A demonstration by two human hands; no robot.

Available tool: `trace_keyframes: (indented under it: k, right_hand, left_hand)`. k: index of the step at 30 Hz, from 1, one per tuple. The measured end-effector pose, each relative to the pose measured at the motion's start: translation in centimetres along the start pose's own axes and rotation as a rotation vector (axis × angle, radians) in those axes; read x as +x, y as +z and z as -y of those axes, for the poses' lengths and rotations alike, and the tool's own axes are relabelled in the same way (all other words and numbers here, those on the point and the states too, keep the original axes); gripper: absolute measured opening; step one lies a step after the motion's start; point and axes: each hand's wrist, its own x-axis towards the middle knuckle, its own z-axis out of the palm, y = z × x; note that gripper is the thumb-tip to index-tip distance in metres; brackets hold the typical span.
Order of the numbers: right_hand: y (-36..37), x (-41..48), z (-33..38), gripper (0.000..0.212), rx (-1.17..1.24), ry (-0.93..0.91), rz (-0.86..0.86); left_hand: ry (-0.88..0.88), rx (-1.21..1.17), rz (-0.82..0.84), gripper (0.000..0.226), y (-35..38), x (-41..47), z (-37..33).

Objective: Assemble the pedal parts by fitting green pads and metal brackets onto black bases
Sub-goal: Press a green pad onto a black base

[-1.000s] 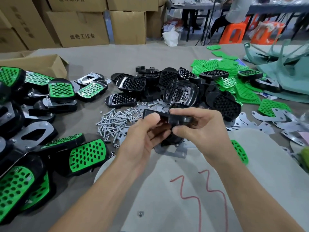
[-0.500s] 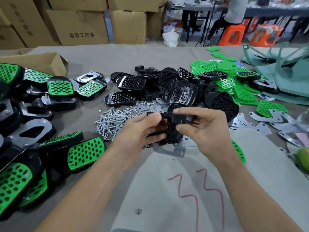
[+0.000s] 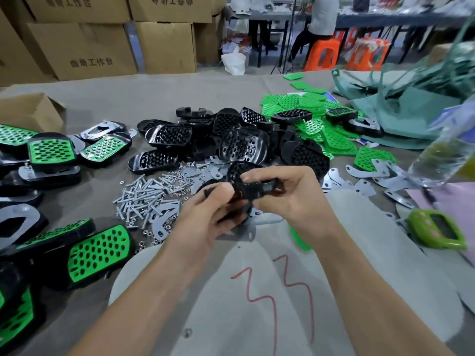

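Both hands hold one black perforated pedal base (image 3: pixel 253 187) above the table's middle. My left hand (image 3: pixel 205 217) grips its near left end and my right hand (image 3: pixel 290 199) pinches its far right end. A metal bracket (image 3: pixel 241 233) lies on the cloth right under the hands, and a green pad (image 3: pixel 299 240) lies just right of it, partly hidden by my right wrist. Loose black bases (image 3: pixel 241 145) are heaped behind the hands, green pads (image 3: pixel 311 104) at the back right, metal brackets (image 3: pixel 365 176) at the right.
Screws and nuts (image 3: pixel 144 199) are strewn left of the hands. Finished green-and-black pedals (image 3: pixel 97 250) fill the left side. A green frame part (image 3: pixel 437 229) and a plastic bottle (image 3: pixel 442 155) are at the right. Cardboard boxes (image 3: pixel 84 50) stand behind the table.
The hands have turned the black base between them, its holed face now tilting up toward my right hand. The view has shifted, bringing the bottle and green frame part into sight.
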Motion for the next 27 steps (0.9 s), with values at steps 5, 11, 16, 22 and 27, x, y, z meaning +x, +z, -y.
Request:
trace_keyframes:
  k: [5,11,16,22,27]
  right_hand:
    - [-2.3,1.1,-0.5,0.059,-0.264,0.128,-0.313]
    - [-10.5,4.5,-1.3,0.067,-0.729,0.377,-0.682]
    - [-14.4,8.1,-2.7,0.065,-1.02,0.506,-0.364]
    - [-16.1,8.6,-4.2,0.05,-1.133,0.524,-0.058]
    - [-14.8,7.8,-2.9,0.061,-1.4,0.596,0.086]
  left_hand:
    - [0.18,0.289,-0.132,0.054,-0.4,1.2,-0.2]
    - [0.238,0.595,-0.105,0.075,1.9,3.1,0.4]
    - [0.324,0.756,-0.073,0.082,1.6,3.5,1.2]
    - [0.324,0.651,-0.12,0.085,0.6,3.8,1.3]
    - [0.349,0.602,-0.159,0.085,0.2,3.8,1.0]
